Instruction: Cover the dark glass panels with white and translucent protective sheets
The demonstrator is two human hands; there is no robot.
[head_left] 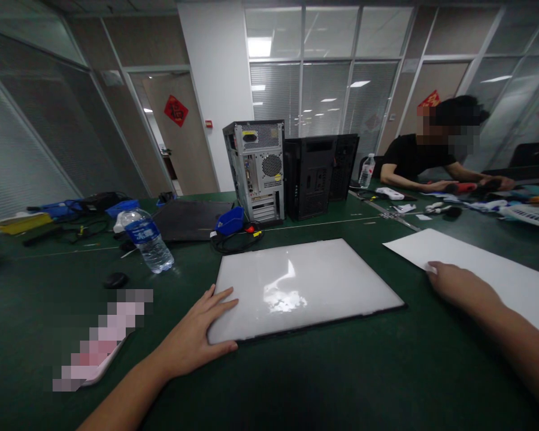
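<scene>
The glossy white panel point(300, 287) lies flat between your hands, your left hand point(197, 335) spread open with fingers on its near-left corner, your right hand point(458, 287) resting flat and open on the white sheet point(489, 269) beyond, a water bottle point(147, 239) past your left.

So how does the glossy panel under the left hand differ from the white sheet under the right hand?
The panel is glossy and mirrors the ceiling lights; the sheet is matte plain white. The panel has a thin dark edge; the sheet shows none. The left hand lies at the panel's near left corner; the right hand rests flat on top of the sheet. Both are flat rectangles lying on the green table.
</scene>
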